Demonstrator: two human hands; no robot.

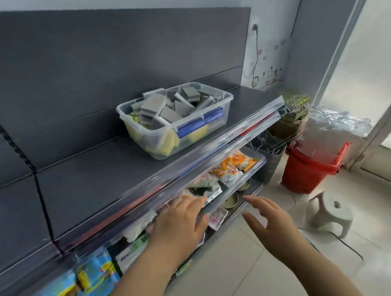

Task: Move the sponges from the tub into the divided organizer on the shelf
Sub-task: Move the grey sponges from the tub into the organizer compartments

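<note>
Sitting on the grey upper shelf [89, 180], a little above the middle of the frame, the clear plastic tub [165, 154] is heaped with sponges [152, 107]. The top ones show grey scouring faces at all angles, and yellow foam shows through the wall lower down. A blue strip [200, 125] runs along the tub's near long side. The tub stands toward the right end of the shelf, close to the dark back panel.

Both hands are low in the frame, well apart from the tub and holding nothing. The left hand [180, 218] lies palm down with its fingers straight. Its fingertips are at the clear front strip of the lower shelf [239, 179], over a row of coloured packets [234, 166]; blur hides whether they touch it. The right hand [268, 214] hovers in the air just right of that shelf, above the tiled floor [241, 270]. Its fingers are spread and loosely curved, the thumb out to the side.

More packets in blue and yellow [94, 275] fill the lower left corner. At the right stand a red bucket [311, 166], a pale stool [329, 213] and a straggly potted plant [294, 111].
</note>
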